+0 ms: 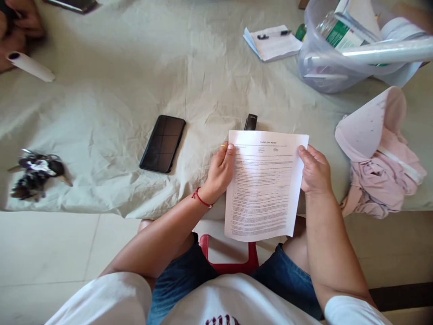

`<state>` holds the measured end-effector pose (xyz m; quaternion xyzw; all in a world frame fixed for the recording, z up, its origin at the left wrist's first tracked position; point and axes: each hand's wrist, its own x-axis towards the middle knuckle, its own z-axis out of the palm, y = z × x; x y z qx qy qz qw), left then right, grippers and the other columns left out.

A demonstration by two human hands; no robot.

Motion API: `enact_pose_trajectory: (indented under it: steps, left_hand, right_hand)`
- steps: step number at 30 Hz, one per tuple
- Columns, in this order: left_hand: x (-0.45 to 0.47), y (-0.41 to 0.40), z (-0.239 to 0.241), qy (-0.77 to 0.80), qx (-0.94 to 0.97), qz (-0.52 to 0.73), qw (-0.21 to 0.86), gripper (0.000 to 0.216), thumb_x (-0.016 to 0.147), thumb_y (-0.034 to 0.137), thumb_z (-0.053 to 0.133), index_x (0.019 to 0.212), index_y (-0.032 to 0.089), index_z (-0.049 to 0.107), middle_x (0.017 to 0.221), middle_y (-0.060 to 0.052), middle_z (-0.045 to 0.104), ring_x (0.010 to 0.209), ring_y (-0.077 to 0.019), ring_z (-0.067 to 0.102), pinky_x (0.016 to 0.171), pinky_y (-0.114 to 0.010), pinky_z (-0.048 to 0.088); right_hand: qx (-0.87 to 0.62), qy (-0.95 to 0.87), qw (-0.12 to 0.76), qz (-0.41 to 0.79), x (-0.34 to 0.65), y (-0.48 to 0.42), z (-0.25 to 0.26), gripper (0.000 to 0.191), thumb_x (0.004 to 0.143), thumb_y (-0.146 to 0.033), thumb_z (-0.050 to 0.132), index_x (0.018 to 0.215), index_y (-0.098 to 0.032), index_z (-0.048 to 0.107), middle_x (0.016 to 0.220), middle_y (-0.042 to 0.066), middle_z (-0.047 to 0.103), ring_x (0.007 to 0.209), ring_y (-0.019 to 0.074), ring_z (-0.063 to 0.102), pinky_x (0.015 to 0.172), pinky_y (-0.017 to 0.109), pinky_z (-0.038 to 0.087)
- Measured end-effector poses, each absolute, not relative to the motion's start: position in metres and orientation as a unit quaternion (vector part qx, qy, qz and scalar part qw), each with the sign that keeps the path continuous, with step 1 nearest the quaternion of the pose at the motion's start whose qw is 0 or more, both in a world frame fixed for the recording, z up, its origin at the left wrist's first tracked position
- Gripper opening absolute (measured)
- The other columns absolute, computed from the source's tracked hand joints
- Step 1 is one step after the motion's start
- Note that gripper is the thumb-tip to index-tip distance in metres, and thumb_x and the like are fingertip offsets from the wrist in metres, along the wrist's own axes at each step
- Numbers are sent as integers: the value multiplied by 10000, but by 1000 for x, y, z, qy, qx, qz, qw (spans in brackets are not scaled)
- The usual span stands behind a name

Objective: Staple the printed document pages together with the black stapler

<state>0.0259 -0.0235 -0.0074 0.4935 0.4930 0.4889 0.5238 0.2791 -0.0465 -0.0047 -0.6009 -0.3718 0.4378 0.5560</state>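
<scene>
A printed sheet of paper (265,189), headed "OVERLEAF NOTES", is held up between my two hands at the table's near edge. My left hand (221,169) pinches its left edge, thumb on the printed face. On the opposite edge, near the upper right corner, my right hand (314,169) grips it the same way. Behind the sheet's top edge a black object (251,122) pokes out, possibly a stapler; its lower part is hidden. A dark smartphone (163,143) lies left of my left hand.
On the cloth-covered table (111,99) are a bunch of keys (39,169), a notepad (277,47) with a pen, a filled plastic tub (324,76) and a pink cap with cloth (375,135). Another person's hand (29,20) is near a white roll (32,67) at far left.
</scene>
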Motion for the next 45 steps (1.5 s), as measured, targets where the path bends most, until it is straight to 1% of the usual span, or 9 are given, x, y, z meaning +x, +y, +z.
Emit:
enact_pose_trajectory:
  steps: [7, 13, 19, 26, 31, 34, 38, 42, 45]
  left_hand:
    - [25, -24, -3, 476, 429, 506, 577, 489, 992, 723, 698, 875, 250, 659, 942, -39, 734, 937, -212, 673, 895, -347, 552]
    - [26, -20, -4, 428, 336, 475, 691, 678, 926, 909, 584, 910, 245, 720, 867, -82, 811, 1028, -297, 812, 809, -404, 630]
    - [26, -24, 6, 375, 315, 452, 746, 663, 866, 889, 700, 910, 231, 765, 932, -98, 860, 1131, -359, 832, 824, -439, 680]
    - [29, -22, -1, 396, 338, 469, 713, 679, 877, 913, 672, 975, 249, 776, 905, -86, 850, 1086, -327, 836, 810, -431, 682]
    - [29, -25, -2, 428, 364, 473, 679, 639, 959, 859, 622, 905, 234, 750, 891, -75, 826, 988, -270, 811, 788, -381, 643]
    - [26, -29, -1, 453, 422, 479, 623, 584, 1033, 785, 576, 896, 240, 734, 921, -66, 802, 957, -239, 762, 827, -363, 606]
    - [23, -32, -2, 485, 500, 487, 526, 512, 1046, 731, 612, 867, 254, 659, 868, -28, 676, 817, -193, 611, 803, -342, 516]
    - [23, -35, 0, 473, 488, 466, 567, 521, 1028, 713, 662, 815, 244, 582, 810, -2, 560, 744, -168, 494, 717, -321, 447]
    - [25, -35, 2, 450, 460, 439, 627, 525, 1007, 729, 681, 842, 239, 592, 849, -4, 568, 774, -167, 501, 734, -314, 462]
  right_hand:
    - [-599, -354, 560, 449, 287, -44, -5, 428, 808, -630, 927, 1037, -285, 818, 1000, 44, 873, 1182, 353, 825, 1004, 542, 697]
    - [-608, -333, 550, 466, 290, -42, -7, 485, 764, -625, 962, 1048, -260, 814, 921, 37, 863, 1086, 348, 847, 1001, 555, 699]
    - [-604, -333, 557, 463, 295, -40, -12, 476, 754, -627, 965, 1022, -268, 807, 864, 19, 853, 966, 335, 860, 920, 541, 721]
    - [-611, -317, 552, 470, 294, -40, -14, 505, 740, -624, 969, 1038, -251, 807, 874, 35, 851, 1052, 361, 851, 953, 562, 714]
    - [-615, -313, 560, 458, 291, -40, -11, 478, 730, -612, 969, 1015, -263, 808, 876, 36, 852, 1078, 367, 845, 947, 567, 713]
    - [-616, -315, 561, 454, 290, -40, -11, 477, 721, -617, 971, 1004, -269, 807, 894, 40, 854, 1089, 364, 840, 949, 557, 709]
    - [-612, -351, 542, 456, 292, -39, -18, 425, 814, -635, 902, 1005, -272, 793, 885, 35, 835, 1068, 339, 832, 970, 546, 693]
    - [-681, -424, 509, 312, 297, -38, -15, 332, 911, -574, 817, 1036, -268, 783, 949, 44, 826, 1000, 297, 803, 1061, 551, 645]
    - [-689, -496, 514, 127, 289, -38, 7, 292, 1005, -467, 719, 1234, -295, 771, 1239, 76, 811, 1157, 279, 763, 1156, 546, 596]
